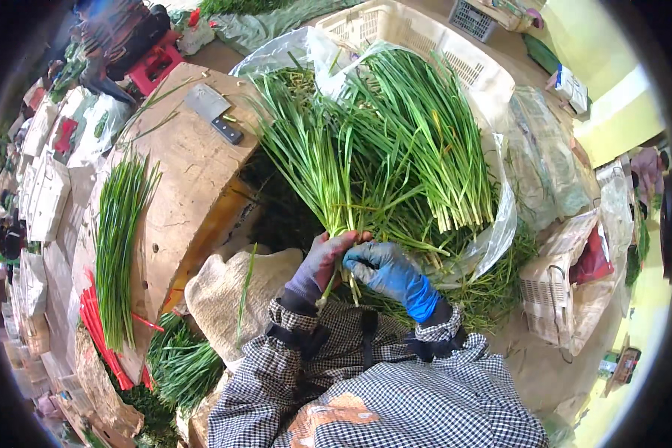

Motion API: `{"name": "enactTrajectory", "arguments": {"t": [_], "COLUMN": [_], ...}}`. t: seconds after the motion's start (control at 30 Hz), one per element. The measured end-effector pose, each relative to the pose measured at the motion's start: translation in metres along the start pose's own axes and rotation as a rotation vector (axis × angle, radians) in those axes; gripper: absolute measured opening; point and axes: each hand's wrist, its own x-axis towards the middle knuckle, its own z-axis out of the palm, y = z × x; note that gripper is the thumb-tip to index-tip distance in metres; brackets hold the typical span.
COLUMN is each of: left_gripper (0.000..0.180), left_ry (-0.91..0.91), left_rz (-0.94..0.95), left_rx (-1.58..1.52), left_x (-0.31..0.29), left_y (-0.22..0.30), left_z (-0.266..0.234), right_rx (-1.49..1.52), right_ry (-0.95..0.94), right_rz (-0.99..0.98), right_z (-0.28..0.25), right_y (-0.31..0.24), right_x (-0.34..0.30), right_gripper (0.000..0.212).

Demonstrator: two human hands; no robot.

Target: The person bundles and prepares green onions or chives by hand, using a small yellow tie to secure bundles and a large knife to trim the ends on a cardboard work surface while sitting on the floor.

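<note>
My left hand [319, 261], in a greyish-purple glove, grips a bunch of garlic chives [317, 168] near its pale stem ends, with the leaves fanning away from me. Close against it, my right hand [390, 272] in a blue glove has its fingers curled together beside the stems. What it pinches is hidden. Pale stem ends poke out below, between the two hands. Just beyond lies a big pile of chives [433, 134] on clear plastic sheeting [506, 239], its cut ends toward me. Loose leaves are scattered under my hands.
At left, a wooden board [190, 157] carries a cleaver [209, 104], a chive bundle [119, 246] and red strips [101, 328]. A cream plastic crate [381, 26] stands beyond the pile. Another crate [549, 299] is at right. A beige cloth [235, 287] lies left of my hands.
</note>
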Motion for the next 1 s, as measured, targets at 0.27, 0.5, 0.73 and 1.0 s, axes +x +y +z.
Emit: {"name": "enactTrajectory", "arguments": {"t": [0.27, 0.5, 0.73, 1.0], "left_gripper": [0.018, 0.076, 0.1, 0.087], "left_ry": [0.242, 0.195, 0.17, 0.088], "left_rz": [0.039, 0.376, 0.48, 0.936], "left_rx": [0.192, 1.106, 1.526, 1.498], "left_x": [-0.011, -0.011, -0.031, -0.081], "left_y": [0.008, -0.039, -0.017, 0.025], "left_z": [0.02, 0.035, 0.06, 0.045], "right_rx": [0.495, 0.486, 0.445, 0.241], "right_ry": [0.097, 0.138, 0.401, 0.383], "right_rz": [0.456, 0.137, 0.088, -0.127], "right_z": [-0.031, -0.027, -0.026, -0.079], "right_y": [0.007, 0.03, -0.024, -0.096], "right_x": [-0.029, 0.014, 0.047, 0.116], "right_gripper": [0.035, 0.047, 0.031, 0.027]}}
